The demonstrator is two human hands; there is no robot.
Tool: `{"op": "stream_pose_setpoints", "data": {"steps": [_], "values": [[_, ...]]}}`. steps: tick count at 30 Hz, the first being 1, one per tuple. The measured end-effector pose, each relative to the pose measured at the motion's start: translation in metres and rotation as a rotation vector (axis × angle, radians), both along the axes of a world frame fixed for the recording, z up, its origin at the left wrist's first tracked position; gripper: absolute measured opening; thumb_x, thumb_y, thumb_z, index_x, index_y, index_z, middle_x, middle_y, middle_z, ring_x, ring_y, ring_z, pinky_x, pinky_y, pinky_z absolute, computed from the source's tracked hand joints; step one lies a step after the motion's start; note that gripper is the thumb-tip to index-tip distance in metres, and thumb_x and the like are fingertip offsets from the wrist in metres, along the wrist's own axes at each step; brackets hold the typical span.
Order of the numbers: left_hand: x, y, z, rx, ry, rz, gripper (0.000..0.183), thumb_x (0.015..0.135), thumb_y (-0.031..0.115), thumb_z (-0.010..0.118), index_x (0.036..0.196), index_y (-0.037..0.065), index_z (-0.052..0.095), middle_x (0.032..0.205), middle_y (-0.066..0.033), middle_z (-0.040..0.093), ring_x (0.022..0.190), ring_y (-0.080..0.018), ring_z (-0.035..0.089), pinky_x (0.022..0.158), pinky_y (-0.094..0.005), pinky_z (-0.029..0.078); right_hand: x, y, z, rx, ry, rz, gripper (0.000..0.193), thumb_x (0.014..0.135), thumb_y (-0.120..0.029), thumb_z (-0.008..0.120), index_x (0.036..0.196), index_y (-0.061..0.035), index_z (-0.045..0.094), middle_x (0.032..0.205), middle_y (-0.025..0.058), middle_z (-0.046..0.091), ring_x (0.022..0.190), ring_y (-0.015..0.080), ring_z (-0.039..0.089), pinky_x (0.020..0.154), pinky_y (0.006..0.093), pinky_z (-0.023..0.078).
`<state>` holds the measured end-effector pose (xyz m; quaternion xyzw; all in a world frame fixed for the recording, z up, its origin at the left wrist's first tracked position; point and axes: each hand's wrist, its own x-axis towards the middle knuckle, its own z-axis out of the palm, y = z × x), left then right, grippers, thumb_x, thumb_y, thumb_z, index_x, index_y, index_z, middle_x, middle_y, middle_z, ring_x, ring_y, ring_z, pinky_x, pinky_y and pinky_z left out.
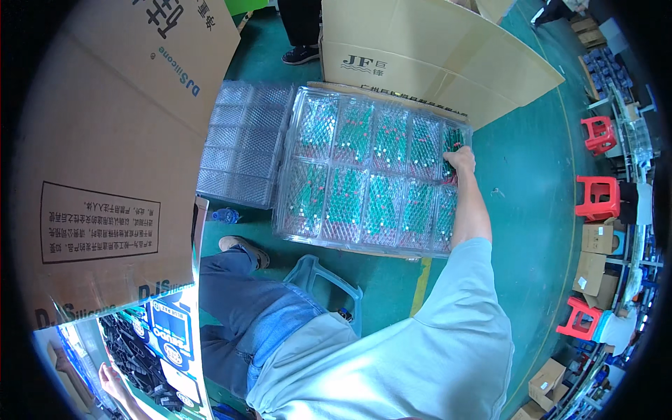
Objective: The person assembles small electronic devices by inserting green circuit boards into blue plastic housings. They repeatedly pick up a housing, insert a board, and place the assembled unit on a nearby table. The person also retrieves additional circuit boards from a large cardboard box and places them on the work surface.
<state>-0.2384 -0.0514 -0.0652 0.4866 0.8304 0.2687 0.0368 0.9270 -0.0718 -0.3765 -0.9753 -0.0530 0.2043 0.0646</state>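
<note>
1. From my remote seat, looking down: a clear plastic compartment tray (283,210) lies across the brown cardboard carton (420,56), whose tall flap stands up behind the tray's far edge.
2. The tray has two rows of five pockets, filled with slender green parts (353,133) showing red and white dots. A cross-hatched pattern blurs their detail.
3. My right hand (462,159) is at the tray's right edge, by the far-right pocket, fingers bent inward. I cannot tell whether they pinch the rim, the green parts or nothing.
4. A bare hand (112,381), apparently my left, shows at lower left, well apart from the tray, near black parts (133,357) beside a large carton panel (119,154). I cannot tell its grip.
5. Beside the tray's left edge sits a second clear tray (241,133), also divided into pockets.
6. I judge the loaded tray light but floppy, its thin plastic slick, liable to bow and spill. The green parts look delicate. I'd hold opposite short rims, fingers supporting underneath, and avoid squeezing pocket walls.
</note>
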Motion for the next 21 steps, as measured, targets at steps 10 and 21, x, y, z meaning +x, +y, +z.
{"op": "stream_pose_setpoints", "data": {"steps": [10, 21], "values": [[0.002, 0.004, -0.004, 0.004, 0.017, -0.010, 0.036, 0.103, 0.035, 0.058, 0.123, 0.007, 0.067, 0.087, 0.0025, 0.062, 0.076, -0.0042, 0.053, 0.061, -0.0206, 0.037, -0.017, -0.008, 0.018, 0.063, -0.057, -0.044, 0.079, 0.065, -0.036, 0.087, 0.132, -0.0056, 0.057, 0.127, 0.0161, 0.067, 0.114, 0.0322, 0.067, 0.099, 0.0430, 0.053], [0.003, 0.038, 0.004, 0.106, -0.068, -0.076, 0.041, 0.103, 0.039, 0.057, 0.129, 0.009, 0.066, 0.106, -0.0001, 0.064, 0.096, -0.0095, 0.054, 0.083, -0.0278, 0.042, -0.031, -0.047, 0.107, 0.767, 0.455, 0.024, 0.054, 0.073, -0.010, 0.072, 0.124, -0.0014, 0.056, 0.093, 0.0059, 0.061, 0.074, 0.0172, 0.061, 0.060, 0.0360, 0.052]]}}
